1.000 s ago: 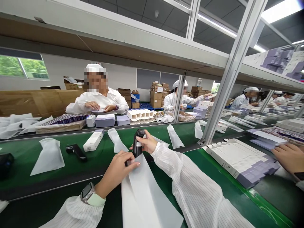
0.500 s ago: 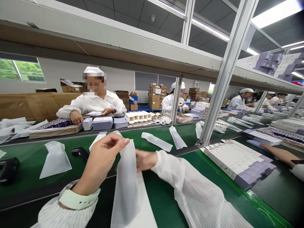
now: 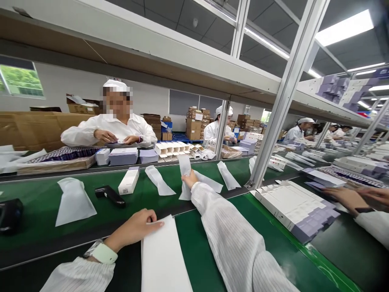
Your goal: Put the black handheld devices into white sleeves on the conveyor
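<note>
My left hand (image 3: pixel 138 229) is at the top left corner of a stack of flat white translucent sleeves (image 3: pixel 162 259) in front of me. Its thumb presses on the top sheet while the other fingers curl at the edge, closed on the stack. Reaching forward over the green conveyor belt (image 3: pixel 105 217), my right hand (image 3: pixel 190 179) grips a single translucent white sleeve (image 3: pixel 184 163) by its middle. Close to that hand, other loose sleeves lie on the belt, one on its left (image 3: pixel 159 181) and one partly behind it on the right (image 3: pixel 209 181).
A black handheld scanner (image 3: pixel 110 196) and a small white box (image 3: pixel 129 181) lie on the belt. Flattened white-and-purple cartons (image 3: pixel 296 207) sit to the right, beside a metal post (image 3: pixel 273 117). Co-workers sit across the line, and another person's hands (image 3: pixel 349 198) work at right.
My right hand has moved forward and carried a sleeve off the stack to the belt. My left hand has let go of that sleeve's top and lowered onto the stack.
</note>
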A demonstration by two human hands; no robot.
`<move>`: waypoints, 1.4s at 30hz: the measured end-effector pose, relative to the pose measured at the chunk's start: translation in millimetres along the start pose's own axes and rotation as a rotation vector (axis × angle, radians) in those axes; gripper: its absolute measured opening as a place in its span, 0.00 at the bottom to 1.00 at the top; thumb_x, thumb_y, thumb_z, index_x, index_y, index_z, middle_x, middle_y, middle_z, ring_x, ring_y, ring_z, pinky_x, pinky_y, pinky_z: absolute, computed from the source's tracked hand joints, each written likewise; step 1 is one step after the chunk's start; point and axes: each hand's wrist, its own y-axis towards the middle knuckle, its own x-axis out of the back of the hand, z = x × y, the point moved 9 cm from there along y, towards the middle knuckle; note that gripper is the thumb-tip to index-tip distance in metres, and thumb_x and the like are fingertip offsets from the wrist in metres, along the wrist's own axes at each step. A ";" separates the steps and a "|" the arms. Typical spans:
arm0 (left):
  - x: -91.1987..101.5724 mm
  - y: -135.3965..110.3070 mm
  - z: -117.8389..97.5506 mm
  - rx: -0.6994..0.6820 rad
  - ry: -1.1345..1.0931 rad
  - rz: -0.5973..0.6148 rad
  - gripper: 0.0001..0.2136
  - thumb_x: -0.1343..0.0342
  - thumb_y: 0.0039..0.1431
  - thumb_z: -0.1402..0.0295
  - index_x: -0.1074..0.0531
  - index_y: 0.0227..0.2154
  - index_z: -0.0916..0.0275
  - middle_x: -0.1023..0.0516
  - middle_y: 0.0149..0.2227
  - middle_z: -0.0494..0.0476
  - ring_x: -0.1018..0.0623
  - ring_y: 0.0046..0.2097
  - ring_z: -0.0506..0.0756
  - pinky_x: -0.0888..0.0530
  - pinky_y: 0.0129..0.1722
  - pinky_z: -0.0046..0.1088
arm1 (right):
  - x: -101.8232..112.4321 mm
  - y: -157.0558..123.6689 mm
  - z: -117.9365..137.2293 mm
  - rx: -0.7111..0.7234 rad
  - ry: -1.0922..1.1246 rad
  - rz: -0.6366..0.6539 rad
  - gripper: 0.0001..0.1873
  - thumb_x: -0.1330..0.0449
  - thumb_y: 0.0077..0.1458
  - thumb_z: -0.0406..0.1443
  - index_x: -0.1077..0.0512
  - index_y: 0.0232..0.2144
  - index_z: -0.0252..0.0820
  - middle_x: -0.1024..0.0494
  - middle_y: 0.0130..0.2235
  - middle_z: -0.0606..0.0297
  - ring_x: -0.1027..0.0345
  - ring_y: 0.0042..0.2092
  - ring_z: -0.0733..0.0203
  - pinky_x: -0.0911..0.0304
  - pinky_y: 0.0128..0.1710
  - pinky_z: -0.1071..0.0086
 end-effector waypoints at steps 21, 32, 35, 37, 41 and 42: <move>3.6 -28.4 -40.8 -0.142 0.207 -0.169 0.10 0.58 0.54 0.66 0.33 0.27 0.60 0.31 0.28 0.50 0.32 0.31 0.52 0.40 0.28 0.25 | -191.1 -59.5 56.5 0.244 0.022 0.601 0.28 0.36 0.34 0.37 0.36 0.42 0.48 0.33 0.43 0.62 0.48 0.52 0.50 0.54 0.51 0.53; 6.5 -41.3 -57.3 -0.451 0.679 -0.377 0.09 0.56 0.57 0.69 0.32 0.28 0.62 0.33 0.35 0.55 0.36 0.37 0.54 0.40 0.33 0.30 | -108.2 -68.8 87.6 -0.001 0.843 0.829 0.45 0.40 0.41 0.31 0.63 0.54 0.55 0.30 0.38 0.66 0.31 0.37 0.60 0.34 0.34 0.59; 1.8 -43.0 -60.0 -0.522 0.690 -0.364 0.09 0.58 0.58 0.69 0.32 0.29 0.62 0.32 0.30 0.53 0.36 0.34 0.53 0.41 0.32 0.29 | -83.6 -84.5 95.2 0.003 0.953 0.859 0.52 0.38 0.37 0.27 0.69 0.52 0.65 0.31 0.38 0.70 0.30 0.36 0.59 0.35 0.34 0.53; 1.7 -43.6 -60.7 -0.538 0.670 -0.367 0.10 0.57 0.58 0.68 0.32 0.28 0.62 0.31 0.28 0.53 0.36 0.33 0.53 0.42 0.31 0.28 | -77.5 -88.9 90.9 -0.016 0.953 0.806 0.53 0.38 0.36 0.25 0.67 0.52 0.66 0.32 0.36 0.72 0.30 0.35 0.59 0.34 0.33 0.53; 5.5 -41.6 -57.6 -0.494 0.619 -0.373 0.10 0.56 0.57 0.66 0.33 0.26 0.62 0.31 0.26 0.52 0.37 0.33 0.53 0.42 0.31 0.29 | -78.3 -91.6 85.2 -0.047 0.973 0.719 0.47 0.37 0.36 0.27 0.59 0.50 0.63 0.33 0.31 0.74 0.31 0.34 0.60 0.33 0.31 0.54; 7.0 -41.0 -56.8 -0.479 0.601 -0.375 0.09 0.56 0.56 0.66 0.33 0.26 0.62 0.31 0.25 0.52 0.36 0.33 0.53 0.41 0.31 0.29 | -79.1 -91.6 85.3 -0.051 0.978 0.710 0.45 0.37 0.36 0.28 0.58 0.49 0.62 0.33 0.30 0.74 0.31 0.33 0.60 0.33 0.31 0.54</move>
